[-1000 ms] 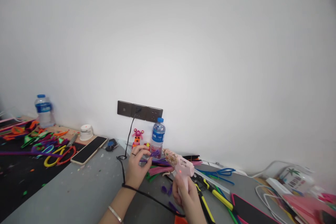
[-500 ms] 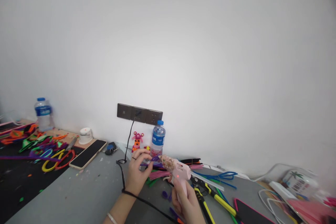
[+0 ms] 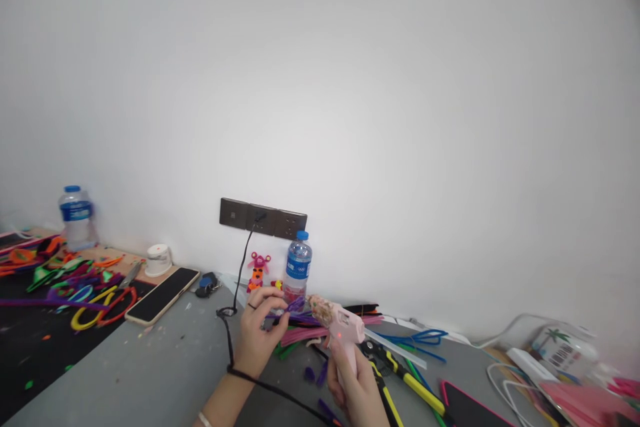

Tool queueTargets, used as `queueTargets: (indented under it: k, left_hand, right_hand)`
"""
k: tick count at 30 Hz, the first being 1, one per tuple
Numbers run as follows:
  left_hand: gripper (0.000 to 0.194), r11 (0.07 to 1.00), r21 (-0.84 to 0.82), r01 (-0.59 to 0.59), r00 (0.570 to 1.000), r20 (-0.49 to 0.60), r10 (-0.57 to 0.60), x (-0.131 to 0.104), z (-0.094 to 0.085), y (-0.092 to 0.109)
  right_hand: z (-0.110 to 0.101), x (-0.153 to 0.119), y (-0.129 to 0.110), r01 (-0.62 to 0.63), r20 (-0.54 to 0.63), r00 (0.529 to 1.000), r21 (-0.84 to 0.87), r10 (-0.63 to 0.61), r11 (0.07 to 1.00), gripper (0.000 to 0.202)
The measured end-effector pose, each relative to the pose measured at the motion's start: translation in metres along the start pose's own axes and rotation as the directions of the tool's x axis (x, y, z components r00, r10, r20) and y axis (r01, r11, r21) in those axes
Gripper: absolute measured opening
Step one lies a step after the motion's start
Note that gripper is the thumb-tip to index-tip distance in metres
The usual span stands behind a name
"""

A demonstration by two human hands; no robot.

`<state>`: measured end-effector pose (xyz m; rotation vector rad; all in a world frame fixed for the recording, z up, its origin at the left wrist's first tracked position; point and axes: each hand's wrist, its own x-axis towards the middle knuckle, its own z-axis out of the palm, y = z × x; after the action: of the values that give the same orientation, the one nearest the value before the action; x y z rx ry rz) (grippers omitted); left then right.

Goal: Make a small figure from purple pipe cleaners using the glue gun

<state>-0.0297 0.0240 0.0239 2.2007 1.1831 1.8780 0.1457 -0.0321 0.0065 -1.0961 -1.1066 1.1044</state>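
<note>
Between the thumb and fingers of my left hand (image 3: 263, 327) is a small purple pipe cleaner piece (image 3: 295, 305). My right hand (image 3: 353, 380) is wrapped round the handle of a pink hot glue gun (image 3: 345, 325), whose red light is lit. The gun's nozzle points left at the purple piece, with a small gap between them. A black power cord (image 3: 280, 388) crosses over my left wrist. Behind my hands stand a water bottle (image 3: 299, 267) and a small pink and orange figure (image 3: 257, 273). Loose purple bits (image 3: 310, 374) lie below on the grey table.
Yellow-handled pliers (image 3: 415, 387) and blue pipe cleaners (image 3: 425, 337) lie right of the gun. A phone (image 3: 163, 295), scissors (image 3: 117, 307), a white tub (image 3: 159, 259) and another bottle (image 3: 77, 217) are at left. A socket strip (image 3: 263, 219) is on the wall.
The gun's nozzle and the purple piece, close together before, now have a gap between them. My view has shifted slightly to the right.
</note>
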Motion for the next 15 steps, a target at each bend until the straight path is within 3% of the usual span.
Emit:
queueTargets:
  k: [7, 15]
  left_hand:
    - [0.011, 0.999, -0.021, 0.046, 0.999, -0.017, -0.047, 0.0006, 0.0005, -0.0009]
    - [0.009, 0.996, -0.078, 0.045, 0.999, 0.024, -0.043, -0.0004, 0.0027, -0.0015]
  right_hand:
    - [-0.0007, -0.0032, -0.0078, 0.028, 0.045, 0.999, 0.036, -0.029, 0.999, 0.048]
    - [0.0017, -0.0075, -0.0042, 0.081, -0.002, 0.997, 0.012, -0.081, 0.997, 0.052]
